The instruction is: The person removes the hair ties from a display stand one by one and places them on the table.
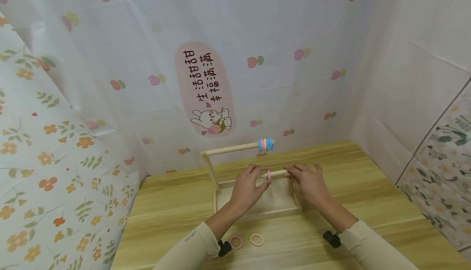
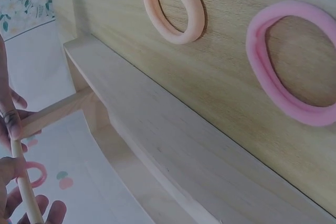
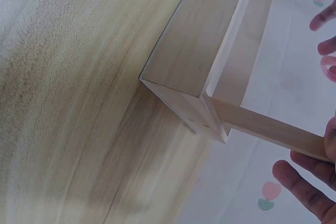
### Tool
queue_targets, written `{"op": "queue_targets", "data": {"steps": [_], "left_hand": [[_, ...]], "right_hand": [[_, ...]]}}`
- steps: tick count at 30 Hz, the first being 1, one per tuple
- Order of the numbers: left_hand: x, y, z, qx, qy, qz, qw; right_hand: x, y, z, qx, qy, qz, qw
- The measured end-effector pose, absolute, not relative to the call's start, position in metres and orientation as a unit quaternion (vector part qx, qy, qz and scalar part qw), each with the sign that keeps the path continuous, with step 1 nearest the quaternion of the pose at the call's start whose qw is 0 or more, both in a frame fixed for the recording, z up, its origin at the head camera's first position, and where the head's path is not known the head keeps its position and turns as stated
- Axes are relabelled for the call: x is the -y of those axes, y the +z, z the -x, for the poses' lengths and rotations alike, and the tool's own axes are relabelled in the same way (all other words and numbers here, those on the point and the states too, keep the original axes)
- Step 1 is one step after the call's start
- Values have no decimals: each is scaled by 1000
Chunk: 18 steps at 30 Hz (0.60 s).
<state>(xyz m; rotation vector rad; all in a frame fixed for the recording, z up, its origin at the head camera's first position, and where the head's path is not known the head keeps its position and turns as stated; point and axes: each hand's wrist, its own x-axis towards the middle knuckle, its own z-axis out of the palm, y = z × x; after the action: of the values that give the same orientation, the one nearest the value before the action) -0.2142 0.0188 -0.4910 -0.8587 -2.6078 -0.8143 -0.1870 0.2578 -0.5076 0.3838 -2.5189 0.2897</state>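
A wooden rack has an upper rod [image 1: 232,149] and a lower rod [image 1: 279,173] over a tray-like base [image 1: 257,212]. My left hand [image 1: 245,186] pinches a pink hair tie [image 1: 268,175], which encircles the lower rod; in the left wrist view this hair tie [image 2: 38,174] hangs beside the thumb. My right hand [image 1: 308,184] grips the right end of the lower rod where it meets the post [image 3: 273,129]. Its thumb lies on the rod, with other fingers spread behind.
Several blue, pink and yellow hair ties [image 1: 265,145] hang near the upper rod's right end. On the table [image 1: 169,217], in front of the rack, lie a pink hair tie [image 1: 236,242] and a peach one [image 1: 256,239]. A printed curtain [image 1: 147,37] stands behind.
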Motion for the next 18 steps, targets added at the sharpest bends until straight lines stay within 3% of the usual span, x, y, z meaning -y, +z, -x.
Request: {"op": "queue_targets", "data": {"steps": [18], "left_hand": [[-16,-493,214,892,-308,293,155]], "right_hand": [[-255,-504,185,941,112,-144,286]]}}
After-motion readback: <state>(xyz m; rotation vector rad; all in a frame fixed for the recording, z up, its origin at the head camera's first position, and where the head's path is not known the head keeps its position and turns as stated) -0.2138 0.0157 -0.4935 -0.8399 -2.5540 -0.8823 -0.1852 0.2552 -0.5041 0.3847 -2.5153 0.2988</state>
